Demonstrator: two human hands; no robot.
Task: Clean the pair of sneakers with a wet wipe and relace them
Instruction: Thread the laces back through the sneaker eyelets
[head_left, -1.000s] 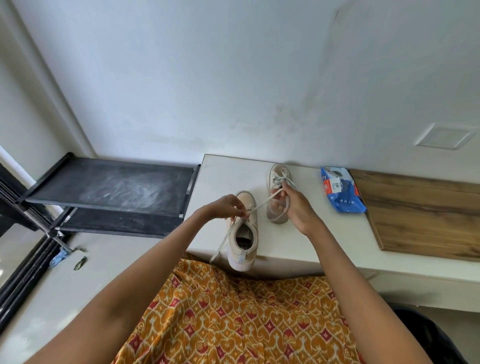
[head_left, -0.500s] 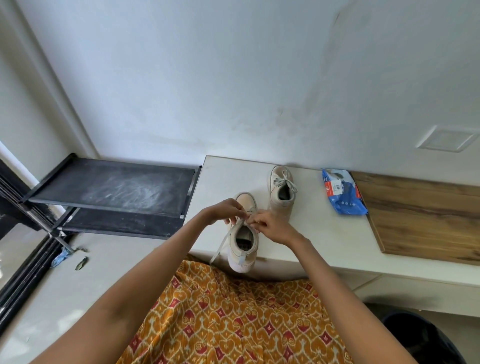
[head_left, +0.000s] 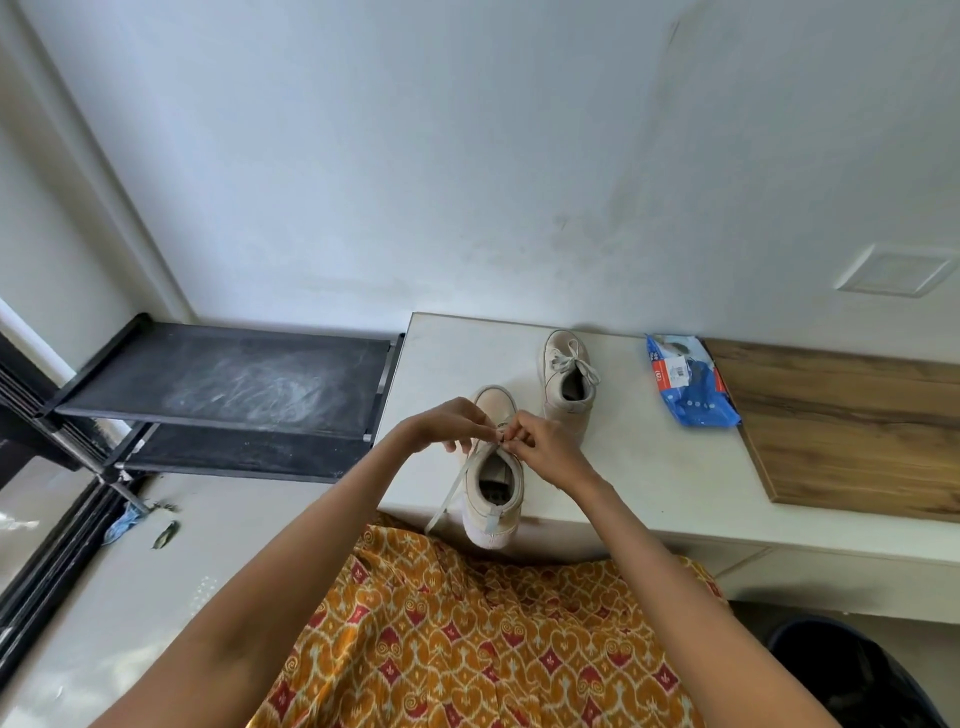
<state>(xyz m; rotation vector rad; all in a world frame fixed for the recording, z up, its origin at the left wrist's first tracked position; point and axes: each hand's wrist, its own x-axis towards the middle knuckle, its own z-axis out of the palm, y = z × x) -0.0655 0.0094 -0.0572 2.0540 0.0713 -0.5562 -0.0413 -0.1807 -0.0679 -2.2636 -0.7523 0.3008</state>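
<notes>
Right hand (head_left: 540, 447) drawn back from far sneaker (head_left: 567, 382) to meet left hand (head_left: 452, 427), both pinching lace (head_left: 457, 480) over near sneaker (head_left: 493, 480), frame centre; I keep even tension, lace flat.

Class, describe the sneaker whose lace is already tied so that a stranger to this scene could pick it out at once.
Start at the white counter against the wall, beside the black shelf. Two beige sneakers stand on it; take the far sneaker, nearer the wall and the blue wipes packet. No hand touches it and its lace is tied in a bow, while the near sneaker has a loose lace hanging off the edge.
</notes>
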